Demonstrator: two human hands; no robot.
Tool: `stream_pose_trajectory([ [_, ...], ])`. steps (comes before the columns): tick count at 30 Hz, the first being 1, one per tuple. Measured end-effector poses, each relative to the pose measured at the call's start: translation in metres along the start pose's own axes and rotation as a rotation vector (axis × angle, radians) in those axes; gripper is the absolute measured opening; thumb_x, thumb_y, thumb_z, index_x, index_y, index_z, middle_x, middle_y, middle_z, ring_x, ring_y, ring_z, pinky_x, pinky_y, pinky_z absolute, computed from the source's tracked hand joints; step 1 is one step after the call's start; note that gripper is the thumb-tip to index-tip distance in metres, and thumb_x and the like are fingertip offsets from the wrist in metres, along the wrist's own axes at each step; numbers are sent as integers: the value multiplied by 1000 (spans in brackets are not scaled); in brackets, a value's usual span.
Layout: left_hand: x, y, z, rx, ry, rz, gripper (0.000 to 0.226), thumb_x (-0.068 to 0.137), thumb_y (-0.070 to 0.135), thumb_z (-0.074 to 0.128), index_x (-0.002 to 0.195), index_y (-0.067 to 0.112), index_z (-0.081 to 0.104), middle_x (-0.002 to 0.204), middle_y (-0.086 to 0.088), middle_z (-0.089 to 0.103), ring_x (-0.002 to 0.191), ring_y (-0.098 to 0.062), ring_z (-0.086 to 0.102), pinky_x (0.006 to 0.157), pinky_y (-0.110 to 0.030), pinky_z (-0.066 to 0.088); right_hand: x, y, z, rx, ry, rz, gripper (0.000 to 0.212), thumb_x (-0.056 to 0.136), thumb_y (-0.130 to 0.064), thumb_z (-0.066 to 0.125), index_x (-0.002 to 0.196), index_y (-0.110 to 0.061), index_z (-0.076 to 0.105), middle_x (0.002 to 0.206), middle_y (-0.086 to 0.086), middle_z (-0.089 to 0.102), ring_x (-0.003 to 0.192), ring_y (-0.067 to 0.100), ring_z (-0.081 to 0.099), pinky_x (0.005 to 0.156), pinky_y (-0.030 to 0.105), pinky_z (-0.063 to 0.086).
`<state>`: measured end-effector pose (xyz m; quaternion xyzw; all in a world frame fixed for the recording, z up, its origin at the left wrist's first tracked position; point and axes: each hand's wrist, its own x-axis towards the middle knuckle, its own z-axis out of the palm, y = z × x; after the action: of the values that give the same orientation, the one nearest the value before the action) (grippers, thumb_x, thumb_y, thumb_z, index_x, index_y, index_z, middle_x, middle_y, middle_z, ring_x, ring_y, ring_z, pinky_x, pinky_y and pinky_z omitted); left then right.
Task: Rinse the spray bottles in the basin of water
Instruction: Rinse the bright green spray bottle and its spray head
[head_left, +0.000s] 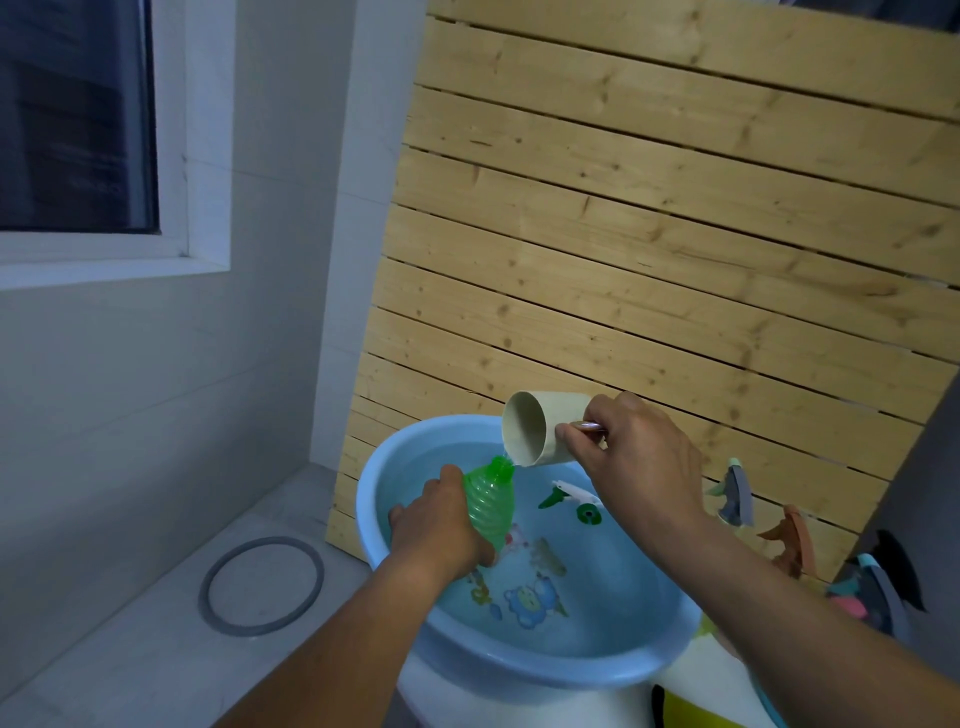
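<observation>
- Gripping the green spray bottle (491, 501) in our left hand (439, 522), fingers wrapped around its ribbed body, we hold it tilted over the left part of the blue basin (545, 670), its open neck pointing up and right.
- Our right hand (631, 457) is closed on the handle of a cream cup (540, 428), tipped so its mouth faces left and its lower lip sits just beside the bottle's neck.
- A green-and-white trigger sprayer head (569, 496) floats in the basin's water near the far right rim, under our right wrist.
- Cartoon prints show on the basin's bottom.
- More spray bottles (735, 493) stand just right of the basin, against the slatted wooden panel (649, 234).
- A grey ring (262, 584) lies on the tiled ledge to the left.
</observation>
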<state>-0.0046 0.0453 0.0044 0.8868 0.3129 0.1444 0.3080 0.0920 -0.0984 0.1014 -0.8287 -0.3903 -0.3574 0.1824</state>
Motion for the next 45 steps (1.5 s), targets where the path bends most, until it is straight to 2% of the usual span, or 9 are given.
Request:
stream_pose_trajectory([
  [7, 1, 0, 0, 4, 16, -4, 70, 62, 38, 85, 106, 26, 33, 113, 3, 54, 106, -26, 60, 85, -39, 38, -3, -2, 1, -25, 38, -47, 25, 83, -43, 69, 71, -24, 59, 71, -8, 45, 68, 17, 44, 47, 19, 16],
  [14, 1, 1, 0, -19, 5, -9, 72, 61, 38, 86, 111, 24, 36, 113, 2, 54, 106, -26, 60, 93, -43, 43, -9, -4, 3, -24, 69, -125, 19, 82, -36, 74, 76, -20, 66, 77, -4, 52, 76, 22, 53, 44, 21, 26],
  [20, 0, 0, 0, -94, -2, -10, 71, 61, 34, 86, 109, 24, 34, 110, 3, 52, 101, -26, 59, 89, -42, 46, -15, -2, 12, 43, 89, -13, 19, 84, -40, 70, 79, -22, 65, 81, -5, 52, 79, 21, 51, 47, 24, 30],
  [25, 1, -1, -1, -196, 7, -9, 96, 61, 29, 86, 136, 36, 27, 116, 0, 44, 99, -27, 57, 79, -34, 48, -32, 8, 30, 64, -59, 221, 23, 89, -43, 60, 79, -23, 61, 84, -4, 51, 86, 21, 51, 55, 29, 30],
  [30, 3, -2, 0, -242, 67, -19, 91, 58, 24, 88, 131, 30, 34, 118, -1, 40, 103, -29, 58, 88, -42, 52, -55, 12, 47, -81, -252, 132, 23, 90, -45, 54, 84, -24, 59, 89, -3, 51, 91, 22, 52, 56, 31, 32],
  [35, 5, -2, 3, -198, 46, -32, 89, 57, 26, 90, 126, 26, 35, 115, 1, 47, 106, -29, 56, 88, -42, 51, -57, 8, 54, -191, -333, 25, 21, 92, -39, 47, 88, -23, 59, 90, -2, 54, 90, 23, 54, 54, 30, 27],
  [38, 5, -2, 4, -133, 14, -50, 88, 57, 27, 91, 124, 24, 33, 114, 1, 44, 110, -29, 53, 88, -39, 49, -59, 5, 60, -211, -408, 18, 25, 94, -40, 43, 94, -24, 61, 96, 0, 59, 95, 25, 57, 58, 29, 31],
  [41, 6, -2, 5, -91, -13, -53, 83, 59, 26, 91, 119, 20, 35, 119, -2, 46, 113, -30, 52, 89, -39, 48, -61, 3, 69, -89, -457, 150, 25, 91, -43, 46, 90, -23, 61, 91, 1, 64, 90, 26, 61, 60, 29, 34],
  [45, 7, -4, 7, -23, -37, -43, 82, 62, 22, 90, 124, 19, 38, 123, -4, 50, 115, -31, 52, 93, -43, 48, -57, 11, 77, 158, -526, 495, 34, 88, -51, 51, 72, -21, 53, 75, -2, 58, 77, 26, 56, 61, 30, 35],
])
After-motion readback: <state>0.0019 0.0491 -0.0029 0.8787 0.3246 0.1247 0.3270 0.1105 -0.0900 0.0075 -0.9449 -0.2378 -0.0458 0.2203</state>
